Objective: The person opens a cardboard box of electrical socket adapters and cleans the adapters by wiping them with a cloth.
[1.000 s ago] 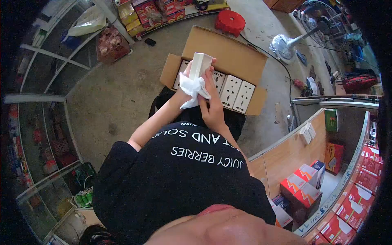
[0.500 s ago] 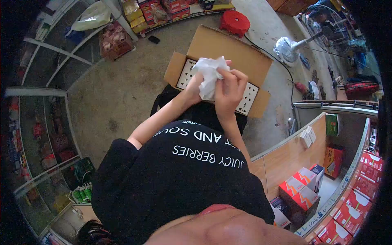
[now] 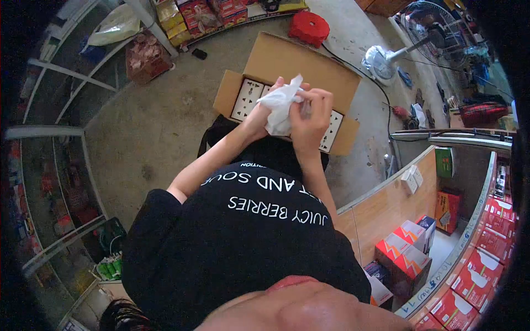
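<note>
A crumpled, thin white sheet (image 3: 280, 105), which could be plastic or cloth, is bunched between my hands over an open cardboard box (image 3: 301, 63). My left hand (image 3: 257, 118) supports it from the left, its fingers partly hidden behind the sheet. With bent fingers, my right hand (image 3: 311, 118) pinches its right side. Whether anything is wrapped inside cannot be seen. Under my hands in the box lie white socket strips (image 3: 247, 100) with dark holes; their middle is covered by my hands and the sheet.
A red round stool (image 3: 309, 29) stands beyond the box, with a black cable running from near it. At right are a standing fan (image 3: 381, 60) and a wooden counter panel (image 3: 381, 215) with boxes (image 3: 406, 248). Glass cabinets (image 3: 47, 132) line the left. A dark phone-like object (image 3: 199, 53) lies on the floor.
The whole view has shifted slightly, so the scene sits a little further left. The white sheet has changed shape in my hands, with a peak now sticking up. Both hands keep hold of it.
</note>
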`<state>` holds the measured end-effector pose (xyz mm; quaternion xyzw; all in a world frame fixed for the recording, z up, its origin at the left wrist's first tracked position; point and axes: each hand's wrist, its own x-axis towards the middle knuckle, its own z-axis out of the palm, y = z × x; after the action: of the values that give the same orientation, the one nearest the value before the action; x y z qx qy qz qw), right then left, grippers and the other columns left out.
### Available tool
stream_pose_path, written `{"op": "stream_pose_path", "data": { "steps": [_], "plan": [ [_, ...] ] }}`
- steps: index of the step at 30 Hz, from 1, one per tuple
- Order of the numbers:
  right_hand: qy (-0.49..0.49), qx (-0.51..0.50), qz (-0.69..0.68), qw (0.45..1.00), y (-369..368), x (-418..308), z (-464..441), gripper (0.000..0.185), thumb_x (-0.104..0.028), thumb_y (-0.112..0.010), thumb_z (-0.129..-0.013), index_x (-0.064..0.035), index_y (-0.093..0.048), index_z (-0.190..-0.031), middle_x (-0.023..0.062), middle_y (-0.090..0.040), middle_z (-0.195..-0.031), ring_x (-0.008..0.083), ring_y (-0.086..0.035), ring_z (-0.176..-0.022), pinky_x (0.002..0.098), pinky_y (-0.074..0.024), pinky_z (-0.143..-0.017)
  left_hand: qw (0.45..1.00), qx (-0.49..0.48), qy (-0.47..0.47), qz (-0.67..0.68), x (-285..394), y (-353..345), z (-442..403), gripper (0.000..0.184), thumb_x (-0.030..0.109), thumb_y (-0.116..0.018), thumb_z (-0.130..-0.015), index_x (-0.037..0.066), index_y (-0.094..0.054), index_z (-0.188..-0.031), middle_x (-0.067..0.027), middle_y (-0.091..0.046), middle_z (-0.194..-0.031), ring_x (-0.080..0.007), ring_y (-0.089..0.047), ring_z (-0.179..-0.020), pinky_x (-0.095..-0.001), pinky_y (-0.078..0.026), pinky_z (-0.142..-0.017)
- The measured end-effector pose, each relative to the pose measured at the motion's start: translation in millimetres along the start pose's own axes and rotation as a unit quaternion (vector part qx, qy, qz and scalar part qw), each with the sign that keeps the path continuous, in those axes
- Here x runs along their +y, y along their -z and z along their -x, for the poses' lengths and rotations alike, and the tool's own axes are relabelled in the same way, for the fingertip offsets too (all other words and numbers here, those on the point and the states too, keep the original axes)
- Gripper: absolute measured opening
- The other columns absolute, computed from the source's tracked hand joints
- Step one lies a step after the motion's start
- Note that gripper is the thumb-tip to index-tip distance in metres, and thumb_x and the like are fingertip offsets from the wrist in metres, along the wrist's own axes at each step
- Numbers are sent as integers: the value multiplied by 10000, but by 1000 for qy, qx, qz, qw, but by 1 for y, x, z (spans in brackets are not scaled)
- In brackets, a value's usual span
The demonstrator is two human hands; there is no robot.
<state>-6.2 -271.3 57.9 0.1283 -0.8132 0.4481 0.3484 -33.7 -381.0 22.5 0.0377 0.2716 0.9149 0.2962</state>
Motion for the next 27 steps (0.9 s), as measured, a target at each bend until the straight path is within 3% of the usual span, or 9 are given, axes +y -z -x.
{"op": "stream_pose_path", "data": {
  "steps": [4, 6, 7, 8, 10, 14, 16, 20, 27],
  "plan": [
    [-13, -11, -20, 1000, -2, -5, 3, 231, 54, -650, -668, -8, -563, -872, 126, -515, -905, 293, -540, -847, 386, -449, -756, 1000, 7, -12, 17, 2, 13, -9, 607, 551, -326, -953, 66, -477, -1287, -61, -618, -1059, -152, -600, -962, -291, -499, -832],
    [8, -107, -4, 994, 1, -5, 20, 208, 55, -648, -665, 3, -564, -848, 126, -507, -885, 294, -533, -811, 373, -447, -743, 983, -135, 13, 126, 0, 46, -19, 630, 577, -354, -933, 64, -489, -1272, -81, -624, -1004, -166, -615, -919, -294, -529, -761],
    [17, -120, -11, 993, 1, -5, 30, 196, 61, -655, -657, 17, -581, -833, 120, -499, -881, 269, -532, -787, 339, -455, -697, 995, -58, 18, 81, 10, 22, -7, 660, 605, -368, -914, 55, -504, -1254, -93, -623, -966, -180, -622, -879, -300, -545, -706],
    [19, -122, -13, 992, 4, -6, 36, 196, 61, -655, -657, 17, -581, -833, 120, -499, -881, 269, -532, -787, 339, -455, -697, 995, -57, 15, 82, 11, 11, -2, 660, 605, -368, -914, 55, -504, -1254, -93, -623, -966, -180, -622, -879, -300, -545, -706],
    [-57, -94, -53, 993, 11, -6, 40, 196, 71, -654, -657, 15, -604, -839, 112, -492, -885, 233, -530, -773, 312, -457, -642, 998, 46, 5, 33, 9, 0, -1, 657, 598, -344, -924, 48, -512, -1243, -94, -625, -984, -193, -621, -882, -328, -545, -735],
    [5, -14, -5, 1000, 11, 6, 28, 250, 89, -642, -663, -8, -642, -893, 105, -487, -905, 213, -534, -790, 281, -459, -631, 999, -39, 13, 21, 4, 12, -5, 637, 558, -321, -948, 43, -478, -1288, -114, -622, -1043, -212, -613, -952, -350, -518, -828],
    [-22, -2, 1, 1000, 10, -1, 18, 287, 102, -629, -666, -21, -658, -924, 105, -490, -913, 218, -540, -805, 284, -460, -672, 999, -41, 12, -3, 2, 12, -4, 640, 548, -310, -955, 24, -476, -1282, -101, -615, -1083, -205, -610, -965, -338, -491, -881],
    [-35, 29, 10, 999, 6, -3, 13, 268, 84, -626, -708, -38, -690, -938, 87, -493, -908, 196, -529, -816, 275, -450, -701, 998, 59, 24, -3, -3, 4, -1, 646, 562, -296, -955, 11, -519, -1208, -78, -641, -1001, -169, -631, -899, -302, -507, -816],
    [21, -133, -2, 991, 14, -10, 43, 440, 88, -641, -642, -76, -692, -1047, 72, -463, -908, 192, -498, -787, 279, -438, -692, 989, -100, 34, 105, -1, 38, -6, 635, 536, -300, -960, 3, -503, -1241, -154, -621, -1011, -255, -622, -887, -379, -540, -766]
  ]
}}
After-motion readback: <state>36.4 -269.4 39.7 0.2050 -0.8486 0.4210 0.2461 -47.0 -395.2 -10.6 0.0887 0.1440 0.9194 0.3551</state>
